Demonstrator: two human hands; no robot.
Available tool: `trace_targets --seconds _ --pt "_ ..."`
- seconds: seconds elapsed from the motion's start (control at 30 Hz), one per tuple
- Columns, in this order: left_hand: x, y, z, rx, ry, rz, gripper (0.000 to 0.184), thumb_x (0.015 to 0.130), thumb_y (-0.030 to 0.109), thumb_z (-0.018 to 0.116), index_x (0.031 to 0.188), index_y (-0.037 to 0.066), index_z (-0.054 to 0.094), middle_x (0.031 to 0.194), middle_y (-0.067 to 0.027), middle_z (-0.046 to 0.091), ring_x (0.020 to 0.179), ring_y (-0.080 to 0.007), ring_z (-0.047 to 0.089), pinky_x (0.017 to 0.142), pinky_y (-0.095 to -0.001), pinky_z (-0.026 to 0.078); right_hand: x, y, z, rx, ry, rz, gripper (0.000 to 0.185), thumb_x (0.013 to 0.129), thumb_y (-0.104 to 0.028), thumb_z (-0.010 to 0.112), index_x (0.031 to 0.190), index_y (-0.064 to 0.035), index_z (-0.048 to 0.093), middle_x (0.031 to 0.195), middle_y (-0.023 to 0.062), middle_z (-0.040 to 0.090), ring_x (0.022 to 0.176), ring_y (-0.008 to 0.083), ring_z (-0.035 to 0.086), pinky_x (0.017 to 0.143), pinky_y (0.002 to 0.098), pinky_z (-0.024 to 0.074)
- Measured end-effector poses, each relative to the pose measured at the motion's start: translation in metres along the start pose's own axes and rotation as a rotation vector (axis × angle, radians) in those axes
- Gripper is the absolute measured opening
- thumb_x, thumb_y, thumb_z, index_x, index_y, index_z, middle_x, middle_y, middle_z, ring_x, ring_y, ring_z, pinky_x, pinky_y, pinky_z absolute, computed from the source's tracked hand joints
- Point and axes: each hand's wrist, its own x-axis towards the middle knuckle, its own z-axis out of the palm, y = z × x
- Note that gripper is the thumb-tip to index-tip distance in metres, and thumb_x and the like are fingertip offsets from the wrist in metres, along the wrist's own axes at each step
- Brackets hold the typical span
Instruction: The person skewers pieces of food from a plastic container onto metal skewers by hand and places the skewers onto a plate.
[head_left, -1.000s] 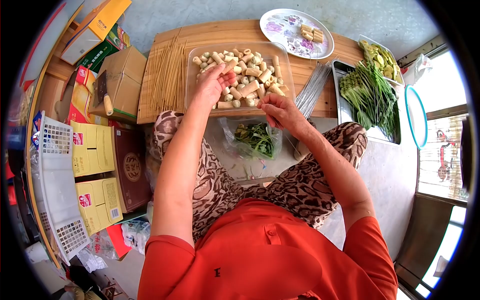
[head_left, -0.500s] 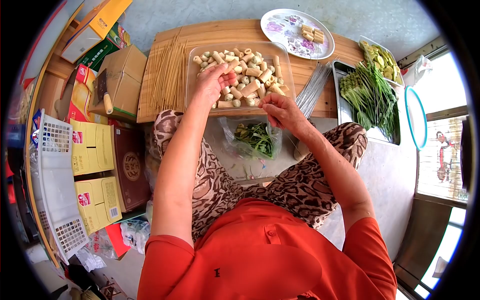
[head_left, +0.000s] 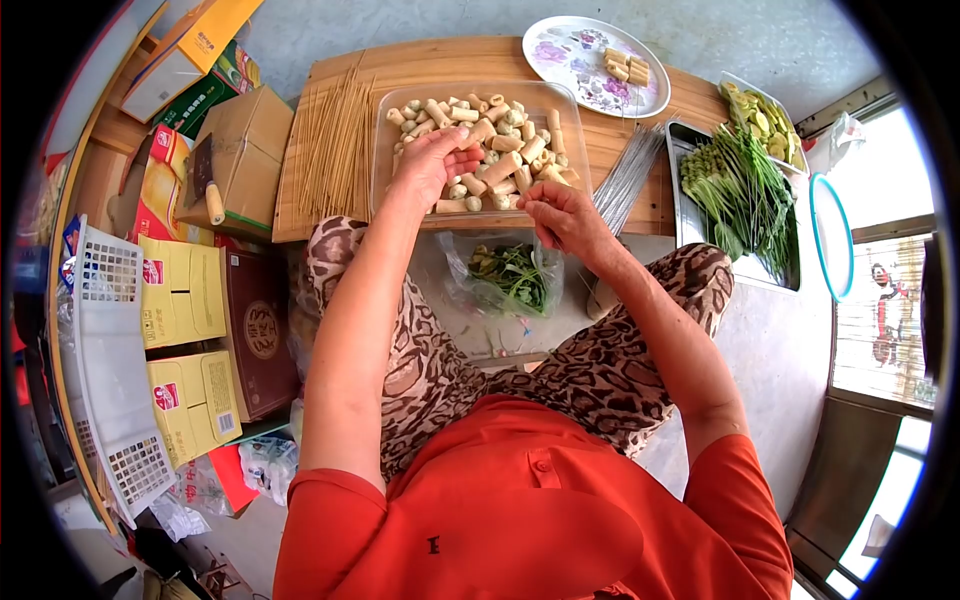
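Note:
A clear plastic bin [head_left: 582,150] on the wooden table holds many tan tube-shaped food pieces and pale, speckled round ones. Over its near left part is my left hand [head_left: 432,165], palm partly turned up, with a tan food roll [head_left: 479,133] between thumb and fingers. My right hand [head_left: 562,214] is at the bin's near right edge, thumb and fingertips pinched together. Whatever it pinches is too thin or hidden to make out. Thin metal skewers [head_left: 632,172] lie right of the bin, and bamboo skewers [head_left: 328,150] lie left of it.
At the back, a flowered oval plate [head_left: 560,75] bears a few stacked tan pieces. Metal trays at right hold green vegetables [head_left: 740,190] and sliced vegetables [head_left: 765,120]. A plastic bag of greens [head_left: 515,280] sits below the table edge. Cardboard boxes [head_left: 245,150] line the left.
My left hand has shifted slightly to the right over the bin, and the roll in it has tilted more upright. My right hand has stayed almost in place.

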Motion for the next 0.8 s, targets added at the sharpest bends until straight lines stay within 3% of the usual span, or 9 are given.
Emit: trace_targets --seconds 0.5,0.6,0.63,0.67,0.73,0.77,0.8 --pt "0.002 -0.015 0.009 0.039 -0.163 -0.087 0.028 0.089 0.024 0.062 0.107 0.003 0.058 0.095 -0.0068 0.064 0.078 -0.0173 0.064 0.068 -0.0313 0.056 0.008 0.000 -0.002 0.105 0.053 -0.007 0.014 0.095 -0.018 0.050 0.095 -0.0051 0.056 0.054 -0.0015 0.048 0.046 0.0046 0.040 0.042 0.0211 0.0301" --pt "0.008 -0.015 0.007 0.116 -0.060 -0.056 0.031 0.091 0.028 0.059 0.109 0.004 0.056 0.096 -0.0073 0.064 0.077 -0.0172 0.064 0.068 -0.0311 0.056 0.011 0.001 -0.010 0.181 0.078 -0.049 0.015 0.095 -0.017 0.050 0.096 -0.0043 0.057 0.053 -0.0010 0.049 0.045 0.0046 0.040 0.041 0.0208 0.0295" --pt "0.007 -0.016 0.010 0.208 0.009 0.000 0.026 0.088 0.028 0.061 0.096 0.002 0.063 0.084 -0.0057 0.063 0.070 -0.0144 0.065 0.059 -0.0264 0.054 0.011 0.000 -0.012 0.168 0.129 -0.061 0.017 0.095 -0.019 0.050 0.097 -0.0035 0.058 0.054 -0.0017 0.048 0.044 0.0042 0.038 0.041 0.0198 0.0287" --pt "0.011 -0.023 0.008 0.208 0.008 -0.001 0.026 0.088 0.028 0.061 0.096 0.002 0.063 0.084 -0.0057 0.063 0.070 -0.0144 0.065 0.059 -0.0264 0.054 0.010 -0.001 -0.014 0.155 0.180 -0.073 0.020 0.096 -0.020 0.049 0.098 -0.0027 0.058 0.054 -0.0025 0.048 0.043 0.0038 0.037 0.041 0.0187 0.0279" --pt "0.018 -0.037 0.006 0.801 -0.002 0.179 0.022 0.085 0.026 0.060 0.086 0.005 0.067 0.077 -0.0053 0.065 0.068 -0.0137 0.065 0.057 -0.0283 0.051 0.008 -0.006 -0.017 0.178 0.191 -0.068 0.021 0.096 -0.021 0.050 0.098 -0.0021 0.058 0.054 -0.0025 0.048 0.043 0.0037 0.037 0.041 0.0184 0.0282" --pt "0.012 -0.038 0.011 1.146 0.015 0.244 0.020 0.081 0.026 0.059 0.080 0.009 0.069 0.073 -0.0069 0.066 0.069 -0.0186 0.065 0.060 -0.0329 0.049 0.006 -0.008 -0.017 0.171 0.197 -0.058 0.020 0.096 -0.021 0.050 0.098 -0.0023 0.058 0.054 -0.0024 0.048 0.043 0.0036 0.037 0.041 0.0185 0.0282" --pt "0.014 -0.049 0.009 1.288 -0.016 0.311 0.018 0.080 0.026 0.059 0.084 0.012 0.070 0.077 -0.0099 0.066 0.073 -0.0268 0.063 0.067 -0.0369 0.048 0.005 -0.008 -0.017 0.165 0.203 -0.047 0.020 0.096 -0.020 0.050 0.098 -0.0025 0.058 0.054 -0.0024 0.048 0.044 0.0035 0.037 0.041 0.0186 0.0281"
